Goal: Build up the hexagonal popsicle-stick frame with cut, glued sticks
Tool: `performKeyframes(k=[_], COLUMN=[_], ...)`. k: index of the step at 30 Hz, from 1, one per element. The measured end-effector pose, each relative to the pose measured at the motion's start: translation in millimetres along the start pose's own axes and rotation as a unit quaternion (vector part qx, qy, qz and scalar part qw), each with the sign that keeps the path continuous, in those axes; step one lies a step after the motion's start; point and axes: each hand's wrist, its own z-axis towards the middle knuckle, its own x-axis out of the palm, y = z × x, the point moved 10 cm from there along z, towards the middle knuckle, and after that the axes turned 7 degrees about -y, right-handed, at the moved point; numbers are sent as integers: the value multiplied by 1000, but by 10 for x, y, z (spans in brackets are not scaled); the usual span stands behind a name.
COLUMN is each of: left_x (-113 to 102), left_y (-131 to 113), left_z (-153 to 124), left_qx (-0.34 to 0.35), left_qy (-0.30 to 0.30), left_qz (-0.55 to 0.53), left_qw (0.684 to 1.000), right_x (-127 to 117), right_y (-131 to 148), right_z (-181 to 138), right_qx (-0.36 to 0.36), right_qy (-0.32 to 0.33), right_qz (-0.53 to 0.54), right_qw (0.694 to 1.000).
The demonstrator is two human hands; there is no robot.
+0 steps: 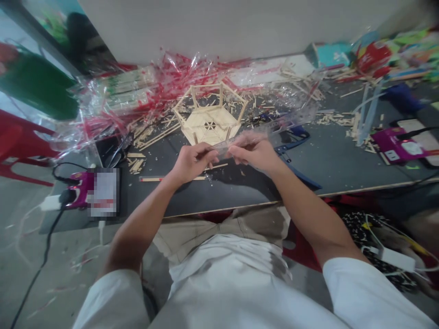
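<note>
Both hands are closed on a clear plastic wrapper (283,124), pinched between thumbs and fingers over the front half of the table. My left hand (197,160) grips its left end. My right hand (252,148) holds it close beside the left, and the wrapper stretches away up and to the right from there. Whether anything is inside the wrapper I cannot make out. Just behind the hands stands a six-sided wooden stick frame (209,119) with upright posts and a spoked centre; its front edge is partly hidden. A thin stick (151,179) with a red mark lies left of my left wrist.
Crumpled plastic packaging (185,68) with red strips heaps along the back. Stick offcuts (137,164) are scattered around the frame. A blue tool-like item (295,171) lies by my right forearm. A phone (103,192) and purple box sit at the left edge, another purple box (394,144) at right.
</note>
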Motion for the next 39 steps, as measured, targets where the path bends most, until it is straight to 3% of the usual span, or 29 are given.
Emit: performKeyframes(k=[3,5,9,12,16,20,22,27,33,39], left_x=[-68,-159,-370,-449,-435,-435,-436,-455,-670,-672], left_y=[54,82,142,178,222,271,312,332,232,283], left_z=[21,45,86,97,98,91,85,75,48,67], left_qx=[2,21,34,26,15,7,-2,16,46,43], left_qy=[-17,-28,-67,-92,-102,-133,-145,-158,-262,-264], left_qz=[7,46,84,89,97,99,106,151,189,176], left_qw=[1000,998,994,991,990,986,984,976,945,947], right_x=[-130,-389,-1046,-1321,-1159,-816,-762,-893,-876,-864], right_y=[15,75,132,177,227,127,79,111,192,206], right_z=[57,102,85,24,46,106,104,96,84,79], right_qx=[-15,-53,-115,-156,-176,-107,-78,-88,-133,-147], right_qy=[-41,-119,-295,-368,-316,-178,-140,-180,-210,-210], right_qz=[17,49,24,-35,-127,-206,-225,-203,-205,-196], right_qw=[999,990,948,916,924,956,961,958,947,947])
